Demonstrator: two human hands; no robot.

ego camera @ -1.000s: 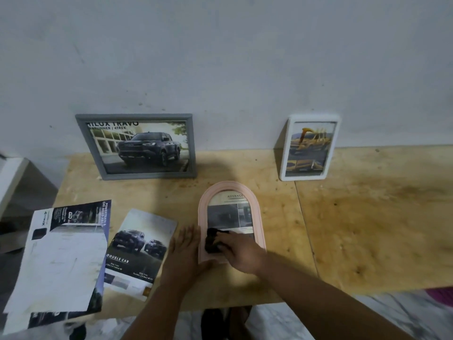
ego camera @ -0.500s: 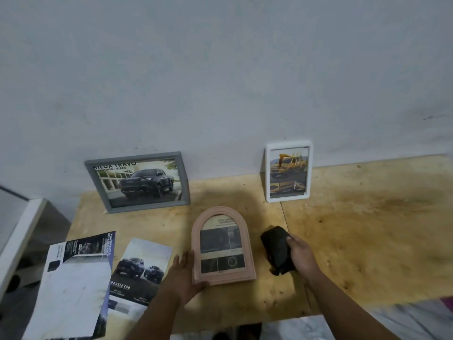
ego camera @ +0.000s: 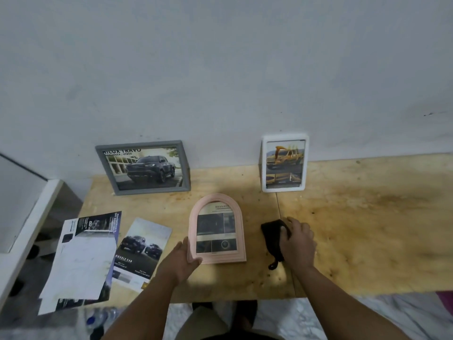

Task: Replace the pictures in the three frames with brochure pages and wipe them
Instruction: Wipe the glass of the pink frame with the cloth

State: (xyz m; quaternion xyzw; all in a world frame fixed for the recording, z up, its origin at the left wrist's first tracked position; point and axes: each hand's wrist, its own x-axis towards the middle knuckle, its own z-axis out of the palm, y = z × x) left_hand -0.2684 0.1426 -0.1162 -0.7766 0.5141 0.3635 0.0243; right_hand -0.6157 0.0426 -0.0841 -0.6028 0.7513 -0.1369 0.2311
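Three frames: grey frame (ego camera: pixel 144 168), white frame (ego camera: pixel 284 164), pink frame (ego camera: pixel 217 229); two brochure pages (ego camera: pixel 141 251); one black cloth (ego camera: pixel 273 238).

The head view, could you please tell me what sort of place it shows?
Probably a plain room at home: a bare plywood table against an unpainted grey wall, with a plastic bottle on the floor.
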